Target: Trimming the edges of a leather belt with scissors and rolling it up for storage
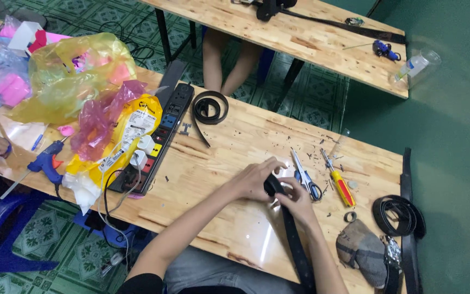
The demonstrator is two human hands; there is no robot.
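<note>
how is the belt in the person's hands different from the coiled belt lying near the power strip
The belt in the hands runs out straight toward the person, its end gripped by the left hand and right hand. The coiled belt is rolled into a loop with a loose tail and lies untouched beside the power strip. Both are black straps on the wooden table.

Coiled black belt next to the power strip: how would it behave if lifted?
The coiled black belt probably goes floppy: its loose tail already trails off the coil. The coil would likely spring open, since nothing binds it. It looks thin and flat, so it is probably light and unlikely to roll.
</note>
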